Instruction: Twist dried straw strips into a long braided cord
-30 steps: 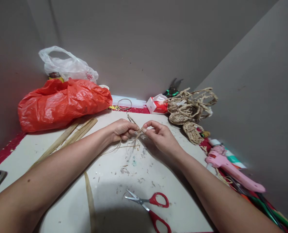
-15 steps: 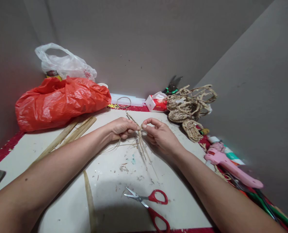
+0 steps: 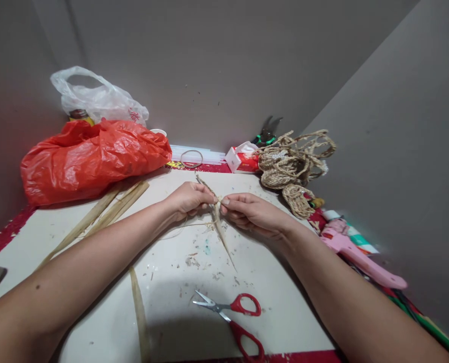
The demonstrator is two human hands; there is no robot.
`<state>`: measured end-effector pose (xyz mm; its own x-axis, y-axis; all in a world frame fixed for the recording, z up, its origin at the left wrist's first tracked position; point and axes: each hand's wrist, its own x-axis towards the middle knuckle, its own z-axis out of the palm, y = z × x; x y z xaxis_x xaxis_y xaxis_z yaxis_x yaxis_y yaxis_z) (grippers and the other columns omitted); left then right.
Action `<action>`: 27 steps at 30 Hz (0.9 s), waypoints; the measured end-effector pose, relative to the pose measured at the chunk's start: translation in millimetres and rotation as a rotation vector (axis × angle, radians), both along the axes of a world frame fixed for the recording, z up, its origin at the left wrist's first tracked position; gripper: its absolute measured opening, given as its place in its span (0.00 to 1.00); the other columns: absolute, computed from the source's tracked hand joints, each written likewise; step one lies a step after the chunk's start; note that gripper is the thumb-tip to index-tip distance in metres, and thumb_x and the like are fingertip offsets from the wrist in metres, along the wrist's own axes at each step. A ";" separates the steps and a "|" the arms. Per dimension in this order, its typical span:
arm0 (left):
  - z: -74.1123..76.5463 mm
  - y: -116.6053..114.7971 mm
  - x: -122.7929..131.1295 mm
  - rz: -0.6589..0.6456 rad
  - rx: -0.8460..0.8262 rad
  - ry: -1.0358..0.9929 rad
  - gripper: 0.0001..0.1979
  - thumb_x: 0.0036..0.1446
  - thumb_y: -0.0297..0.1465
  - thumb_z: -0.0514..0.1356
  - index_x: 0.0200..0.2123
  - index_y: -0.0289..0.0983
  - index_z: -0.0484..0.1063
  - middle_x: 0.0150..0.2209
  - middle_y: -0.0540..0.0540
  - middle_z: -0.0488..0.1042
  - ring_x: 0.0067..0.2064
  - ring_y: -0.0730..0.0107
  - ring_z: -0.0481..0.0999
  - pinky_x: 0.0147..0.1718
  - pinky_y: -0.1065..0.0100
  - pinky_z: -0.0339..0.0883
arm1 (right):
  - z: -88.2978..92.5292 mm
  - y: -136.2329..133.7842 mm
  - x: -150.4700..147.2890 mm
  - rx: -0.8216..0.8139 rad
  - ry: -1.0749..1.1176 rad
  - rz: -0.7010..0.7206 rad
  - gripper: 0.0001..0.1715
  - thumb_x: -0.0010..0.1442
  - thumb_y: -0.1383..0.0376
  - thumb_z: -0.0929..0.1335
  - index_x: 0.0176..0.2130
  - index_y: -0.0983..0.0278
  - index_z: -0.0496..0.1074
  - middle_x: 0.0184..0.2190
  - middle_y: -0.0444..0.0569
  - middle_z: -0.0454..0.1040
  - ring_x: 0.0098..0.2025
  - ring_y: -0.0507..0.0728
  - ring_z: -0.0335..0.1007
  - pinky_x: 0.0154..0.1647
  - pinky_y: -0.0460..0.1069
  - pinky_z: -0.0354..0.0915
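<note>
Over the middle of the white board, my left hand (image 3: 194, 199) pinches a bundle of dry plant-fibre strips (image 3: 220, 233) near its top. My right hand (image 3: 247, 212) is closed at the same spot, thumb against forefinger, on the strips' right side. The two sets of fingertips nearly meet. A thin dark stem end sticks up past my left fingers, and the loose strips hang down toward me, tapering to a point. One thin strand runs off to the left under my left hand. Exactly how the strips cross between the fingertips is too small to make out.
Open red-handled scissors (image 3: 228, 310) lie nearby on the board (image 3: 179, 322). Wide dry strips (image 3: 111, 209) and a red plastic bag (image 3: 95, 159) are at left. Coiled straw rope (image 3: 292, 166), a tissue pack (image 3: 243, 159) and a pink glue gun (image 3: 360, 259) line the right.
My right hand has turned flatter, its raised forefinger coming down into a pinch. The hanging strips have drawn together into a narrower bundle. My left hand stays nearly in place.
</note>
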<state>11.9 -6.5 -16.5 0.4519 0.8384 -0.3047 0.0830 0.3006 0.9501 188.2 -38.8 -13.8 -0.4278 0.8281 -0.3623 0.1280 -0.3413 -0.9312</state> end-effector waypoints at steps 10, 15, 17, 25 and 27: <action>2.7 -1.1 -3.8 -0.067 -0.016 -0.071 0.06 0.46 0.25 0.61 0.21 0.32 0.67 0.20 0.48 0.73 0.13 0.86 0.53 0.13 0.75 0.38 | 6.4 -12.6 -18.4 0.162 -0.111 -0.097 0.15 0.54 0.57 0.66 0.25 0.66 0.66 0.11 0.35 0.51 0.13 0.44 0.39 0.14 0.43 0.37; 5.1 -4.1 -2.4 -0.039 -0.028 -0.097 0.06 0.47 0.25 0.60 0.21 0.32 0.67 0.19 0.49 0.71 0.12 0.86 0.51 0.12 0.74 0.38 | 9.9 -22.7 -31.8 0.393 -0.388 -0.265 0.17 0.54 0.60 0.64 0.18 0.65 0.63 0.11 0.41 0.60 0.14 0.47 0.50 0.16 0.44 0.47; 3.8 -4.9 -0.9 -0.016 -0.029 -0.106 0.06 0.47 0.25 0.61 0.21 0.32 0.67 0.19 0.50 0.70 0.12 0.86 0.51 0.12 0.74 0.38 | 7.9 -25.0 -33.2 0.477 -0.473 -0.280 0.19 0.54 0.61 0.63 0.16 0.64 0.62 0.11 0.43 0.62 0.15 0.48 0.53 0.17 0.44 0.50; -3.2 -10.9 8.1 0.099 -0.091 -0.164 0.06 0.46 0.23 0.61 0.20 0.32 0.66 0.12 0.56 0.60 0.11 0.86 0.48 0.11 0.75 0.36 | 3.3 -36.1 -40.7 0.799 -1.028 -0.222 0.17 0.59 0.62 0.60 0.26 0.64 0.71 0.21 0.50 0.72 0.21 0.53 0.62 0.23 0.47 0.50; -3.3 -13.2 10.4 0.113 -0.132 -0.182 0.07 0.46 0.23 0.60 0.20 0.33 0.65 0.12 0.56 0.59 0.11 0.86 0.47 0.11 0.75 0.36 | 3.0 -38.6 -45.1 0.860 -1.176 -0.149 0.16 0.60 0.62 0.59 0.34 0.64 0.73 0.24 0.52 0.74 0.22 0.55 0.64 0.24 0.48 0.49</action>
